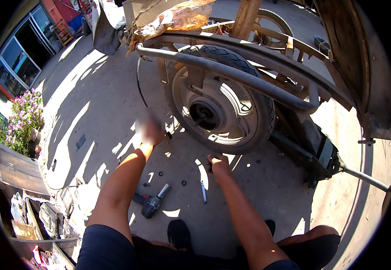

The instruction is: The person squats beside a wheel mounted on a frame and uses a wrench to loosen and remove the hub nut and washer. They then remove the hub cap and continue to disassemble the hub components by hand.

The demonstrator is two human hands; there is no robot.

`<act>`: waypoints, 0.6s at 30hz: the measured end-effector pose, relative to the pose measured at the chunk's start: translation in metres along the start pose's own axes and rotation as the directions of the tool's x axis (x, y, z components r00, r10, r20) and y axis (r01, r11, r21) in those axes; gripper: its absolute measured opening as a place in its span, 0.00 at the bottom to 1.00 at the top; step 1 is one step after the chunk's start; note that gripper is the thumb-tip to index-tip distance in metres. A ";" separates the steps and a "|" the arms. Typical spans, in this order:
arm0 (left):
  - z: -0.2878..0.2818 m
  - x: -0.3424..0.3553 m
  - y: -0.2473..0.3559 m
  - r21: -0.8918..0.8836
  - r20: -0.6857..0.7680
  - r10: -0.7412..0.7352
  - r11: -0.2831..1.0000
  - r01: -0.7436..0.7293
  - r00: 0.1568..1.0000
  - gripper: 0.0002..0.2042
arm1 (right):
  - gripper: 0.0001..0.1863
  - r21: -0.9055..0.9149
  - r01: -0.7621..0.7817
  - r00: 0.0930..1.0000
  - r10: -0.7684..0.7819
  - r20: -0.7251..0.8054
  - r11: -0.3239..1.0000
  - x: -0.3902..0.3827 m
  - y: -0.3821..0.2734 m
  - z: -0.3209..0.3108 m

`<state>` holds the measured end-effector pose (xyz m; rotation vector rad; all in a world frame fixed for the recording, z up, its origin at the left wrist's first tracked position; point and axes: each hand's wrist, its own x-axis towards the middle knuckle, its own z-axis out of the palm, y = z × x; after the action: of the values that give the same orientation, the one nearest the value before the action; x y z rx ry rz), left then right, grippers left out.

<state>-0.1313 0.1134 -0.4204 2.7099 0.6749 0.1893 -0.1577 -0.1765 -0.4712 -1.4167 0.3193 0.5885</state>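
Observation:
A spoked metal wheel with a black tyre point(267, 118) hangs under a metal frame, its round hub facing me. My left hand point(151, 130) is off the wheel's left side, smeared in the picture, so its fingers do not show. A small dark part point(168, 135) is right beside it; whether the hand holds it I cannot tell. Just below the tyre's lower edge is my right hand point(219, 164), fingers curled around something dark and mostly hidden. On the ground between my arms lie a cordless impact wrench point(151, 206) with a long socket, and a slim silver tool point(203, 192).
Small rings or nuts point(184, 183) lie loose on the concrete. A green jack point(325, 157) with a long handle stands at the right, beneath the frame's bent metal tube point(249, 81). Lower left is a compartmented box point(22, 240) of parts; flowers point(24, 119) grow beyond it.

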 end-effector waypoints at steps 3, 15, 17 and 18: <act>0.004 0.002 -0.005 -0.014 -0.038 -0.007 1.000 0.006 0.999 0.28 | 0.10 -0.011 0.021 1.000 -0.021 -0.014 1.000 -0.003 -0.003 0.004; -0.015 -0.013 0.095 -0.733 0.110 0.076 0.680 0.029 0.991 0.11 | 0.10 -0.023 0.064 0.998 -0.065 -0.010 0.998 0.005 0.011 -0.004; -0.022 -0.017 0.124 -0.826 0.374 0.016 0.461 0.325 0.927 0.12 | 0.10 -0.032 0.063 0.998 -0.064 -0.018 0.998 0.004 0.009 -0.008; -0.024 -0.019 0.133 -0.803 0.431 0.005 0.459 0.380 0.903 0.13 | 0.10 -0.037 0.063 0.998 -0.064 -0.020 0.997 0.003 0.008 -0.008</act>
<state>-0.0955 0.0008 -0.3516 1.5577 0.5367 -0.0542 -0.1586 -0.1834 -0.4809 -1.4633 0.2801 0.5302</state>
